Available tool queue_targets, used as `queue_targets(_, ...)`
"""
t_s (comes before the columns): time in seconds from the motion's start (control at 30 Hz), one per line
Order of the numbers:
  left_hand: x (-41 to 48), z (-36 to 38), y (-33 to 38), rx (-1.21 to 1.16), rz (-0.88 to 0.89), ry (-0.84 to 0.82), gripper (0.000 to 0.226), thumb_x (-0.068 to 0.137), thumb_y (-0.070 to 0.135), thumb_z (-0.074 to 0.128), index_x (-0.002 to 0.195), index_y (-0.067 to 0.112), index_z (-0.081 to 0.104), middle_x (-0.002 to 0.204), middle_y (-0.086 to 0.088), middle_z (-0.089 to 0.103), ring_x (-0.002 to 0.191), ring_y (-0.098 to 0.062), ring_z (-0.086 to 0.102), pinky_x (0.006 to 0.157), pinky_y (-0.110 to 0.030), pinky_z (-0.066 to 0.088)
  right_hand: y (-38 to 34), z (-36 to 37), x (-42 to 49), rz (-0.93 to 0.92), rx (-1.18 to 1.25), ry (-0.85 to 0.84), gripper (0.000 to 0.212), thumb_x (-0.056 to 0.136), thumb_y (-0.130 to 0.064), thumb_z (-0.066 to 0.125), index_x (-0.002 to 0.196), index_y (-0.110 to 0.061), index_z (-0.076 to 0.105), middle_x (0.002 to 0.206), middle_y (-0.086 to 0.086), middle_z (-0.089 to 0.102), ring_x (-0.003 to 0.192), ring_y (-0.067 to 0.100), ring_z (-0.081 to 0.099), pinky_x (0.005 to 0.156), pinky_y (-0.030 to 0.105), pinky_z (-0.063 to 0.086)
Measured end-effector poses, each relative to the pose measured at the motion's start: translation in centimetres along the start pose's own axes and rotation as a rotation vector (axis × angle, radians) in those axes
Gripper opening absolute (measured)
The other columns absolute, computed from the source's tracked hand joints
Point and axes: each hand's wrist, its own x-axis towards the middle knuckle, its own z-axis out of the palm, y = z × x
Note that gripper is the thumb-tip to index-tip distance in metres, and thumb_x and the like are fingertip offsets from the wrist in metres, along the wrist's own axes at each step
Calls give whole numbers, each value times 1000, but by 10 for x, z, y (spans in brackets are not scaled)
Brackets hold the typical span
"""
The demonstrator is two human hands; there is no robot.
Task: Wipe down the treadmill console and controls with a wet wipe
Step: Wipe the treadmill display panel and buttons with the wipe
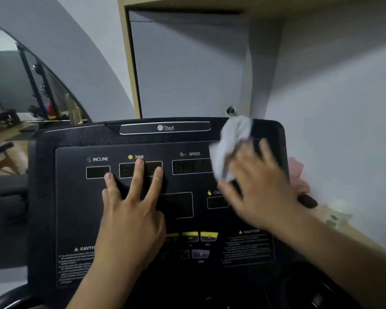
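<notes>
The black treadmill console [76, 197] fills the lower middle of the head view, with INCLINE, TIME and SPEED displays and yellow buttons [201, 236] lower down. My left hand [132, 210] lies flat on the panel, fingers spread over the INCLINE and TIME windows, holding nothing. My right hand [259, 188], blurred by motion, presses a crumpled white wet wipe [230, 143] against the console's upper right part, beside the SPEED display. The wipe sticks up past the fingertips to the console's top edge.
A grey wall and a wooden frame post [129, 63] stand right behind the console. A mirror [20, 85] at the left reflects gym gear. A pink object [298, 172] and a dark handle end [308, 200] show at the console's right edge.
</notes>
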Motion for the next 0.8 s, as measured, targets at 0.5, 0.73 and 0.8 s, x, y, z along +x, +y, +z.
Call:
queue_targets(0.5, 87, -12, 129, -103, 447, 100, 72, 92, 42, 7, 153, 3, 10, 161, -16, 10, 150, -25, 3, 121, -49, 6, 47, -12, 13, 6, -143, -85, 71, 86, -37, 24, 150, -8, 24, 156, 10, 28, 146, 23, 17, 116, 59, 5)
queue_targets(0.73, 46, 9, 112, -117, 492, 154, 63, 95, 38, 32, 145, 1, 39, 153, -18, 34, 146, -29, 25, 116, -54, 23, 55, -2, -42, 3, 18, 6, 67, 81, -26, 35, 143, -4, 40, 152, 11, 36, 141, 25, 33, 114, 61, 17)
queue_targets(0.8, 56, 10, 113, -87, 464, 178, 62, 95, 39, 34, 143, 1, 43, 152, -18, 37, 144, -30, 29, 117, -54, 21, 69, -5, -34, 44, 56, 31, 64, 82, -24, 32, 142, -3, 42, 151, 11, 39, 140, 24, 35, 113, 61, 19)
